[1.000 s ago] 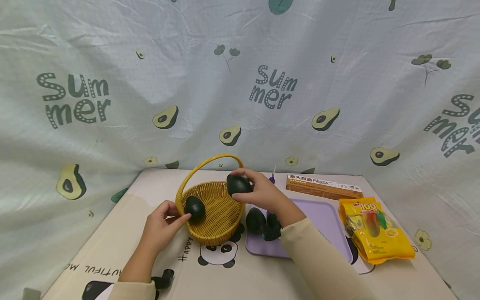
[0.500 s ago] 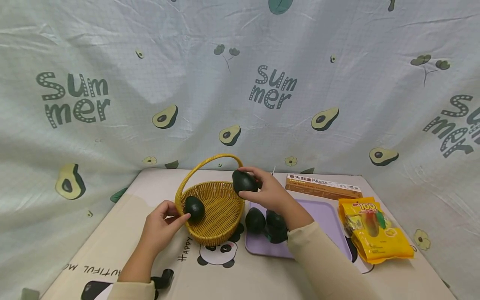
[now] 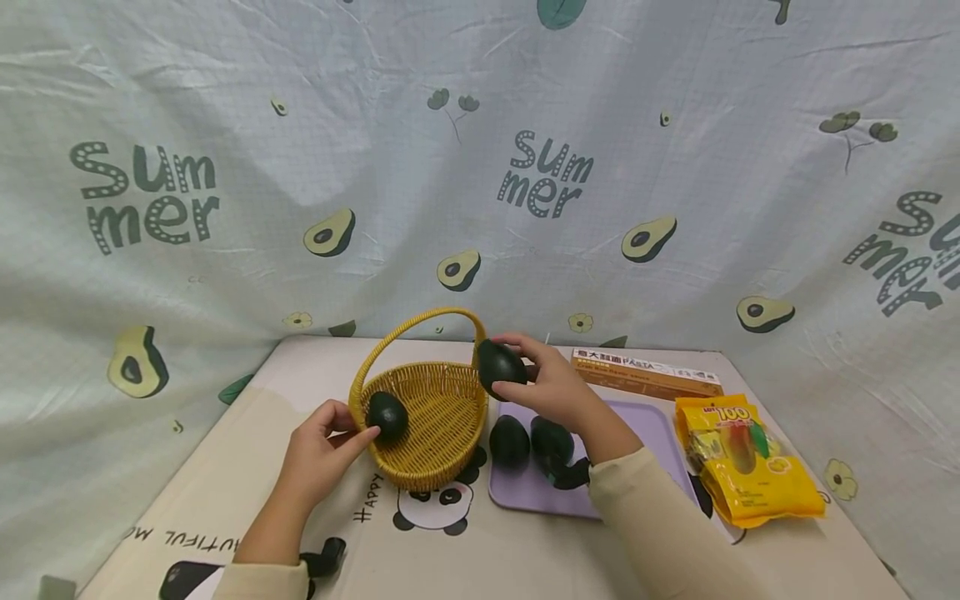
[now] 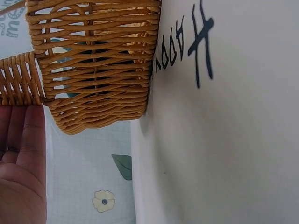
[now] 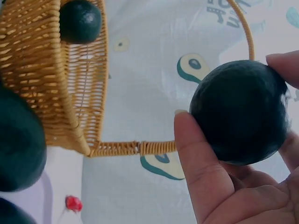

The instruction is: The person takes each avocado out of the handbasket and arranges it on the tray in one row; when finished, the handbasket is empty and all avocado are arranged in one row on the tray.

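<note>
Head: soft, even light here, glints off the yellow bag (image 3: 757, 479) | left wrist: soft shadow across the tabletop (image 4: 252, 149) | right wrist: dimmer now, avocado (image 5: 238, 116) near-black, detail perhaps lost

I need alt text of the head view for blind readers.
A right hand holds an avocado beside a wicker basket, whose left side the left hand grips. Another avocado is in the basket, two more on a purple tray; at right, a yellow bag.

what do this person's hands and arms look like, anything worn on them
The left hand and right hand wear no gloves. The left sleeve and right sleeve are plain beige, ending on the forearms. A small black device juts out beside the left sleeve, a second black device beside the right.
</note>
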{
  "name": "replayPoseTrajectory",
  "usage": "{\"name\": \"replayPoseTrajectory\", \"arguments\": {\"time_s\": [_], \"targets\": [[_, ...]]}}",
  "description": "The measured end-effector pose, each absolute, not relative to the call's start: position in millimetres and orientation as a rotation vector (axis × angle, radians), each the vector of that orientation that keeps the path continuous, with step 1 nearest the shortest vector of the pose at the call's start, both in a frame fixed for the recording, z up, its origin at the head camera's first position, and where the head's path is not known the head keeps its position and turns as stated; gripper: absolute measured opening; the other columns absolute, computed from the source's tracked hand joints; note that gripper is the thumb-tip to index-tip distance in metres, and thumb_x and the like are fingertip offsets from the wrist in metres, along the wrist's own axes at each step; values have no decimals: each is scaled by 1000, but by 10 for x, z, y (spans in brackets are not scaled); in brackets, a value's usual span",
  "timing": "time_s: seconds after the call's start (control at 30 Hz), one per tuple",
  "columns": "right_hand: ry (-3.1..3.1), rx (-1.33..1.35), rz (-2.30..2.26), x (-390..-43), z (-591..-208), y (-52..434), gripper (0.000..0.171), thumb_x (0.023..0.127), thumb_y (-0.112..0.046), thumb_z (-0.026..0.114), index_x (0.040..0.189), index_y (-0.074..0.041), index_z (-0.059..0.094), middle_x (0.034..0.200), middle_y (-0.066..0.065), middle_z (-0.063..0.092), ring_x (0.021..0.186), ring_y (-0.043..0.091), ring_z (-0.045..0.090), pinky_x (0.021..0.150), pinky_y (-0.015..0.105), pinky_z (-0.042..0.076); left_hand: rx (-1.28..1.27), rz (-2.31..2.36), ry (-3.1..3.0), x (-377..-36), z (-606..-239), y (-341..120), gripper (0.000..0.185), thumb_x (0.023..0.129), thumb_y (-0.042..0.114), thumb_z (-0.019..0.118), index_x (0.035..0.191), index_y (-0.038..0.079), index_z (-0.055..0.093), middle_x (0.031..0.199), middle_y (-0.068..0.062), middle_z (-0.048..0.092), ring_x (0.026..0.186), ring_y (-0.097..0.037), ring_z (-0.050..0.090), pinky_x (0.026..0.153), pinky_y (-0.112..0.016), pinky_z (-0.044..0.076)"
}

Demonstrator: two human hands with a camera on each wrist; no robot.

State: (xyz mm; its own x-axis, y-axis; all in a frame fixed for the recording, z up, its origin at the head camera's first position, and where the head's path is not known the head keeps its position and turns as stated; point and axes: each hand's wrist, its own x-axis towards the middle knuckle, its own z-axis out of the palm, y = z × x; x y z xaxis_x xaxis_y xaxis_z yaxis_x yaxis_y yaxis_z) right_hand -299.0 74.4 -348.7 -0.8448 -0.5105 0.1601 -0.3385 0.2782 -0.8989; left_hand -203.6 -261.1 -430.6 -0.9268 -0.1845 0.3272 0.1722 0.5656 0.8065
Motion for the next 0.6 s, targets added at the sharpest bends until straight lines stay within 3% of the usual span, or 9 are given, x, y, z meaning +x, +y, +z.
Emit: {"name": "replayPoseTrajectory", "arguments": {"time_s": [0.2, 0.6], "targets": [[2405, -740, -1619, -2989, -3512, 858, 67, 83, -22, 86, 141, -32, 54, 147, 7, 54, 126, 36, 60, 94, 50, 58, 22, -1307, -2429, -2033, -4313, -2608, 32, 89, 28, 83, 105, 10, 61, 100, -4, 69, 95, -9, 64, 86, -16, 56], [2399, -702, -1657, -2973, -3620, 1022, 58, 83, -18, 86, 134, -32, 63, 145, 6, 53, 119, 33, 64, 93, 48, 58, 23, -1274, -2433, -2043, -4310, -2606, 32, 88, 27, 83, 104, 10, 62, 99, -3, 69, 95, -10, 64, 88, -22, 59]]}}
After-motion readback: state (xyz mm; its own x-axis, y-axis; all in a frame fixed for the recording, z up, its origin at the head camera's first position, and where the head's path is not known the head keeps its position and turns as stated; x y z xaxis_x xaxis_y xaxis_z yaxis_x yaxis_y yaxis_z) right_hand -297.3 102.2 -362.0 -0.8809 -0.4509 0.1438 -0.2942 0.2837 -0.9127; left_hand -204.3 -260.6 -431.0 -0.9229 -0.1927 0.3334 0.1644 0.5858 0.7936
